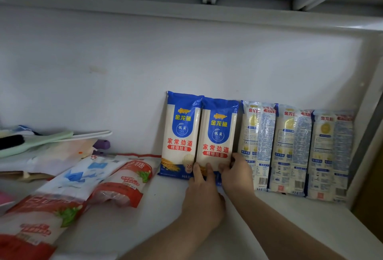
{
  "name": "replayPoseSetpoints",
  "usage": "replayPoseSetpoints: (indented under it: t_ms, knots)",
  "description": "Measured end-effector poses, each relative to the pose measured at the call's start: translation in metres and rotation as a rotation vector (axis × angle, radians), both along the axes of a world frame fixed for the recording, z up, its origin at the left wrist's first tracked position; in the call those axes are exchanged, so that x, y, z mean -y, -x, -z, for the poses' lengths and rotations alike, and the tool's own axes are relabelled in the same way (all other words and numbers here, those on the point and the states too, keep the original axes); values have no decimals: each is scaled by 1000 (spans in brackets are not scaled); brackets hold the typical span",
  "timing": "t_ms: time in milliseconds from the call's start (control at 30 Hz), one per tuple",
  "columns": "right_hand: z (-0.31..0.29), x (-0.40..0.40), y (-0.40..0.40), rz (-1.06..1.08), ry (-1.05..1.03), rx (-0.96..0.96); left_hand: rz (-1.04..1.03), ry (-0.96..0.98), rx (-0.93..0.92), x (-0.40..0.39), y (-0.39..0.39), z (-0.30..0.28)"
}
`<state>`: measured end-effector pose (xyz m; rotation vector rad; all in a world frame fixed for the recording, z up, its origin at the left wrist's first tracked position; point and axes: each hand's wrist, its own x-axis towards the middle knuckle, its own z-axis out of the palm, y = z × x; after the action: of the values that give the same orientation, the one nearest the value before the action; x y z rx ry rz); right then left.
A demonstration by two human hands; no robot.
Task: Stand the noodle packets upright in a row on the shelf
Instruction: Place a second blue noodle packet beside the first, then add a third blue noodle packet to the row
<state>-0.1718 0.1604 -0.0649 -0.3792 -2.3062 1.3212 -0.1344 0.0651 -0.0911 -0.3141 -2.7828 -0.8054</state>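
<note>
Five noodle packets stand upright in a row against the white back wall of the shelf (165,208). The two on the left show blue and white fronts: the leftmost packet (180,133) and the second packet (217,135). To their right, three packets (257,143) (290,151) (329,156) show printed backs. My left hand (202,193) grips the bottom of the second packet, fingers on its front. My right hand (236,174) holds that packet's lower right edge, fingers curled round it.
Red and white sugar bags (122,178) (39,216) and a blue and white bag (83,172) lie flat on the left. Behind them sit a green utensil (37,141) and a purple object (101,144). An upper shelf (186,10) hangs overhead; the side post (366,118) bounds the right.
</note>
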Motion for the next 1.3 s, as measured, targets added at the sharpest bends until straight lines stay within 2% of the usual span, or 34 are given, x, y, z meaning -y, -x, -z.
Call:
replayPoseSetpoints:
  t_ms: [267,400,600,667,767,900,1100,1300]
  knots:
    - [-3,4,6,24,-53,-36,-30,22,33,-6,9,1]
    - [-10,5,6,31,-87,20,-50,11,50,-10,11,1]
    - [-14,9,-11,-29,-163,70,-36,15,-6,-5,7,3]
    - [-16,7,-22,-64,-198,75,-40,-11,-79,-5,5,1]
    - [-21,-9,-41,-88,-251,60,8,-141,-168,-13,1,-5]
    - [-24,-52,-65,-23,-271,39,77,-385,-136,-37,0,-20]
    - [-20,-118,-86,16,-252,118,85,-632,15,-77,13,-45]
    - [-12,-144,-94,-118,-259,201,0,-785,167,-102,29,-50]
